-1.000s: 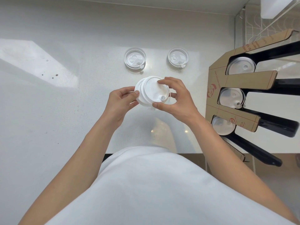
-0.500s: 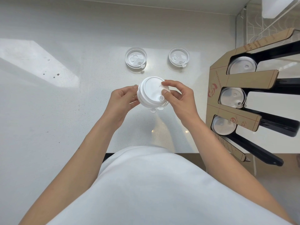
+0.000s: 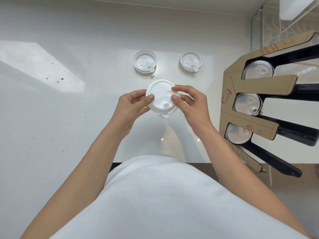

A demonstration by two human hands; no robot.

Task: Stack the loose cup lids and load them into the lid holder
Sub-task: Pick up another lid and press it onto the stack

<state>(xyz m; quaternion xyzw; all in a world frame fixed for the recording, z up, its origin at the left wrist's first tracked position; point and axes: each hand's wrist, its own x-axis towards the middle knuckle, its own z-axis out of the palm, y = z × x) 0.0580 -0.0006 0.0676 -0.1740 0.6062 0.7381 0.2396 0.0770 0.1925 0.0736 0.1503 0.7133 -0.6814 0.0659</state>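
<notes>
A stack of white cup lids (image 3: 160,95) is held above the white counter, its top face turned up toward me. My left hand (image 3: 133,107) grips its left rim with the thumb on top. My right hand (image 3: 191,106) pinches the right rim with thumb and forefinger. Two loose clear lids lie on the counter beyond: one (image 3: 145,60) at left, one (image 3: 191,60) at right. The lid holder (image 3: 241,87), brown-faced with black slots, stands at the right, with lids in three slots.
The counter's front edge (image 3: 198,163) runs just past my white shirt. A tiled wall and a metal rail (image 3: 283,30) rise behind the holder at the top right.
The lid stack has turned from tilted to face up. My right hand shifted from covering its right side to pinching the rim; my left thumb came onto the top.
</notes>
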